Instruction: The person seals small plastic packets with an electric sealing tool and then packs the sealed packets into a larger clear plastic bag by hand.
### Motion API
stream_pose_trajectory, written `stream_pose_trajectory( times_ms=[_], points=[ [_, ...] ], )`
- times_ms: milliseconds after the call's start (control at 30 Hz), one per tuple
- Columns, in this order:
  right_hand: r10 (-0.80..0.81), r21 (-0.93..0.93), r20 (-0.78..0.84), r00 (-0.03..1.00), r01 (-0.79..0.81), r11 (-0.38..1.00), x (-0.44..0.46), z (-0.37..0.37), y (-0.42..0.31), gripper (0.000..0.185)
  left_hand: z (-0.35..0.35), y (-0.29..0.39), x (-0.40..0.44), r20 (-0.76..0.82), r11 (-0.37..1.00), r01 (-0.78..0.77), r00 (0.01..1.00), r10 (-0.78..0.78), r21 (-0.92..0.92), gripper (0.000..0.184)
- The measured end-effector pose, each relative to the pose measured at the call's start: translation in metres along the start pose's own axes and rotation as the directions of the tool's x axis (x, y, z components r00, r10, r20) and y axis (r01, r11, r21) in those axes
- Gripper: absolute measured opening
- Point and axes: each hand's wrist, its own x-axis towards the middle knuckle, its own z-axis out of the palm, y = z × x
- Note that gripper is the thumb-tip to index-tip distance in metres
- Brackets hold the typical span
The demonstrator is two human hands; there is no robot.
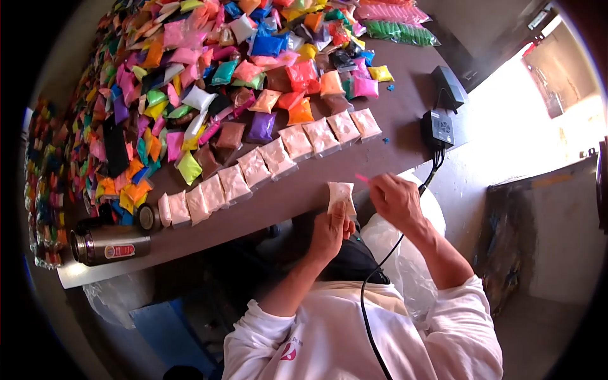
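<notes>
My left hand [330, 231] pinches the lower part of a small pale peach packet [341, 193], held upright at the table's front edge. To its right, my right hand [394, 201] is closed on a thin pink stick [363, 178], whose tip points toward the packet without touching it. Beyond both hands, a curved row of similar peach packets [274, 157] lies side by side on the brown table [304, 183]. What the packet's lower end looks like is hidden by my left fingers.
A large heap of colourful packets [225, 73] covers the back left. A steel flask [114, 245] lies at the left edge, a round lid [149, 217] beside it. Black power boxes [438, 130] stand at the right, with a cable running past my right arm. Clear plastic [411, 253] hangs below.
</notes>
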Motion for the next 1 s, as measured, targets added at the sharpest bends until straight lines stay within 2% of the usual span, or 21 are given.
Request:
stream_pose_trajectory(
  times_ms=[67,133,200,333,400,467,533,567,600,633,700,800,900,1000],
  points=[
    [-0.047,0.135,0.018,0.999,0.044,0.99,-0.012,0.003,-0.019,0.009,-0.001,-0.006,-0.006,0.027,0.998,-0.013,1.0,0.015,-0.055,0.06],
    [-0.03,0.157,0.118,0.993,0.011,0.988,-0.022,0.012,-0.022,0.01,0.001,-0.005,-0.003,0.024,0.998,0.001,1.0,0.001,-0.061,0.061],
    [0.018,0.174,0.131,0.991,-0.041,0.984,-0.021,0.018,-0.018,0.011,0.003,-0.002,-0.004,0.006,0.998,0.043,0.999,-0.043,-0.043,0.062],
    [0.089,0.155,-0.002,0.996,-0.087,0.984,-0.019,0.023,-0.007,0.01,0.005,0.011,-0.004,0.029,0.997,0.068,0.997,-0.067,-0.033,0.059],
    [0.208,0.177,-0.041,0.977,-0.198,0.964,-0.018,0.017,-0.002,0.006,0.003,0.01,-0.001,0.056,0.991,0.036,0.998,-0.029,-0.129,0.057],
    [0.158,0.209,-0.035,0.987,-0.147,0.967,-0.023,0.014,-0.007,0.005,0.0,0.006,0.0,0.082,0.983,0.044,0.996,-0.029,-0.177,0.055],
    [-0.04,0.256,-0.003,0.999,0.039,0.966,-0.024,0.012,-0.019,0.008,-0.001,0.002,-0.002,0.113,0.973,0.069,0.993,-0.044,-0.22,0.054],
    [0.014,0.248,0.058,0.998,-0.028,0.968,-0.025,0.017,-0.018,0.005,0.0,0.001,0.0,0.094,0.957,0.125,0.99,-0.104,-0.263,0.057],
    [0.015,0.248,0.054,0.998,-0.028,0.968,-0.024,0.019,-0.016,0.005,0.001,0.001,0.001,0.076,0.935,0.178,0.984,-0.162,-0.306,0.061],
    [0.023,0.245,0.073,0.997,-0.041,0.969,-0.021,0.021,-0.014,0.003,0.0,0.001,0.002,0.076,0.937,0.176,0.984,-0.16,-0.303,0.061],
    [0.031,0.245,0.091,0.995,-0.052,0.968,-0.015,0.023,-0.013,0.002,-0.004,0.002,0.002,0.111,0.912,0.168,0.984,-0.136,-0.375,0.047],
    [0.037,0.244,0.058,0.998,-0.05,0.969,-0.008,0.023,-0.013,0.002,-0.008,0.007,0.002,0.125,0.9,0.164,0.984,-0.124,-0.404,0.047],
    [-0.01,0.278,0.038,0.999,-0.001,0.961,-0.008,0.024,-0.009,0.002,-0.015,0.001,0.001,0.153,0.924,0.138,0.984,-0.088,-0.356,0.048],
    [-0.02,0.277,0.098,0.995,-0.008,0.961,-0.008,0.018,-0.011,0.003,-0.015,-0.003,0.0,0.118,0.958,0.093,0.991,-0.063,-0.27,0.051]
  ],
)
